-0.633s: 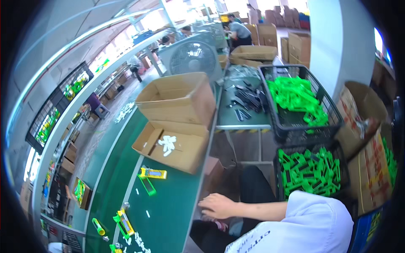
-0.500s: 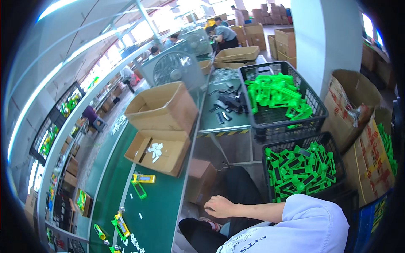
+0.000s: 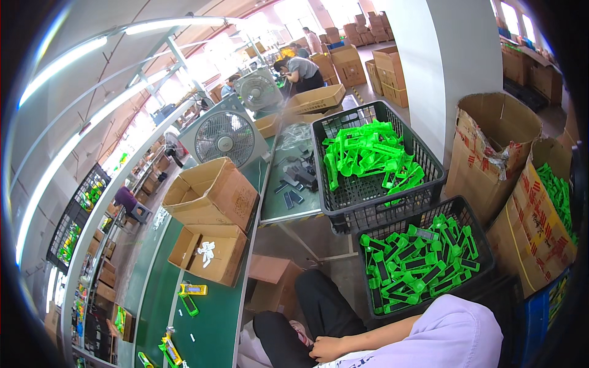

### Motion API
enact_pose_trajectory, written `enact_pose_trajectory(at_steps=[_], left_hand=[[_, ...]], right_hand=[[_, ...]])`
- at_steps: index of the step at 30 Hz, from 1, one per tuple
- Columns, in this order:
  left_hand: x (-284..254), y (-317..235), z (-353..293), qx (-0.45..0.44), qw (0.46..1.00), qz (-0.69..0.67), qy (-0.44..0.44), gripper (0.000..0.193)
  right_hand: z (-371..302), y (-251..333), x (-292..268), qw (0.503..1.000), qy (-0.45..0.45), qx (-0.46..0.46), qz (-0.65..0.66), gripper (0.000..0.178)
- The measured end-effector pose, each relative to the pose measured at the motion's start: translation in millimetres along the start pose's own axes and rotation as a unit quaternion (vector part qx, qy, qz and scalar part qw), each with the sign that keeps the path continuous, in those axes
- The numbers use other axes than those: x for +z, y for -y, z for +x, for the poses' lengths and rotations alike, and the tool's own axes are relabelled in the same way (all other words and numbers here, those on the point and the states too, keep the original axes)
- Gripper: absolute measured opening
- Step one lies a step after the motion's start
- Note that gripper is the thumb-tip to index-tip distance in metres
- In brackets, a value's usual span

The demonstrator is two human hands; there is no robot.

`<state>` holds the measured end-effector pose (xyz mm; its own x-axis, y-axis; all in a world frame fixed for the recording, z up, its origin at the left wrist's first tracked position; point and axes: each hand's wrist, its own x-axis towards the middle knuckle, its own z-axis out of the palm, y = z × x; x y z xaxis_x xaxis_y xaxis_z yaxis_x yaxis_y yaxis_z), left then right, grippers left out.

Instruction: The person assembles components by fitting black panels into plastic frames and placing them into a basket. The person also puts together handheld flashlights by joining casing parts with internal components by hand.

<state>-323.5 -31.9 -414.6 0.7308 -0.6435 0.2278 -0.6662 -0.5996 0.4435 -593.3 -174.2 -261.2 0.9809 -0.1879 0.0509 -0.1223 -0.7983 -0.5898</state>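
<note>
Green parts [image 3: 423, 260] fill the crate [image 3: 485, 245] just right of the knee. The one visible hand [image 3: 328, 348] rests on the dark trousers [image 3: 319, 306], fingers curled, holding nothing; which hand, I cannot tell. A reach should go across the thigh, lifting one part cleanly.

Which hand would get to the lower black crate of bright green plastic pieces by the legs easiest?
Right, probably. The right hand rests on the black trousers, just beside the lower black plastic crate of green parts. The left hand is out of view.
</note>
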Motion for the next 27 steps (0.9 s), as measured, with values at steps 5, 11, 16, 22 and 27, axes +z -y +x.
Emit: enact_pose_trajectory(at_steps=[5, 11, 16, 22, 27], left_hand=[[31.9, -21.0, 20.7, -0.004, 1.0, -0.016, 0.02, 0.025], [48.3, -20.3, 31.2, -0.008, 0.998, -0.02, 0.052, 0.026], [59.0, -23.9, 36.1, -0.007, 0.997, -0.026, 0.075, 0.027], [59.1, -17.3, 40.0, -0.01, 0.995, -0.035, 0.096, 0.028], [61.2, -12.7, 63.3, -0.02, 0.994, -0.049, 0.099, 0.029]], right_hand=[[-1.0, -24.9, -19.6, 0.998, -0.001, -0.003, 0.062, 0.023], [0.6, -38.0, -23.3, 0.991, -0.065, 0.018, 0.114, 0.023], [-3.3, -28.6, -15.8, 0.988, -0.106, 0.039, 0.1, 0.022], [1.4, -32.0, -22.7, 0.989, -0.078, 0.02, 0.124, 0.019], [-8.7, -53.8, -57.2, 0.953, -0.232, 0.148, 0.127, 0.017]])
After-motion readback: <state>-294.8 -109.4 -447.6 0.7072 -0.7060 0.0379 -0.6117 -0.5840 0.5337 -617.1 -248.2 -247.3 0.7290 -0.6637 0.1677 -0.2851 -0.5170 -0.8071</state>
